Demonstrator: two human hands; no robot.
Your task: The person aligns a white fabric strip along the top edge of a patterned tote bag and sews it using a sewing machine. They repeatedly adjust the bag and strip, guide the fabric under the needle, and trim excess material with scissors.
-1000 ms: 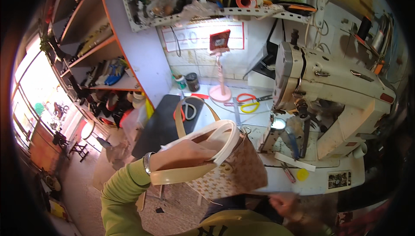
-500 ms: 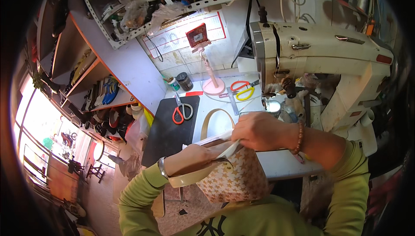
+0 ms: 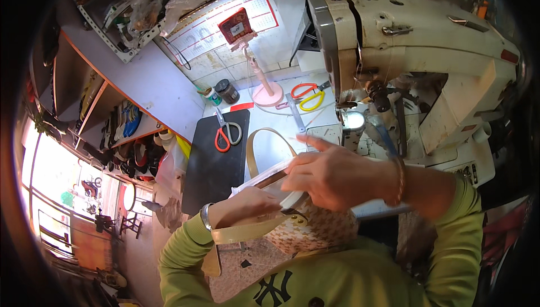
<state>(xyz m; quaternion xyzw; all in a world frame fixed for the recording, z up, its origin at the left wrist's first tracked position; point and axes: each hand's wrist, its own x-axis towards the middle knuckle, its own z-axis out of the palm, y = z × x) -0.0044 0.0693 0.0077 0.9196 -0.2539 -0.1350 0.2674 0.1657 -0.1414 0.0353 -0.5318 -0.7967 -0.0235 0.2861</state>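
A handbag (image 3: 315, 229) with a pale star pattern leans against my body at the table's front edge, its mouth facing up. One cream handle (image 3: 259, 145) arches over the far side; the other handle (image 3: 239, 235) passes under my left wrist. My left hand (image 3: 245, 207) is closed at the bag's mouth, gripping the rim and lining; its fingertips are hidden inside. Over the right end of the rim is my right hand (image 3: 332, 176), slightly blurred, its fingers apart and touching or just above the white edge (image 3: 292, 199). I see nothing held in it.
A large sewing machine (image 3: 405, 43) stands at the right. A black mat (image 3: 211, 161) carries orange-and-grey scissors (image 3: 226, 134). Behind lie red-and-yellow scissors (image 3: 311, 100), a ruler (image 3: 295, 114), a pink stand (image 3: 268, 94) and a dark jar (image 3: 226, 90). Shoe shelves (image 3: 126, 130) are at left.
My right hand has loosened from its pinch on the bag's rim, and its fingers have spread. My left hand stays at the bag's mouth. The whole view has shifted a little.
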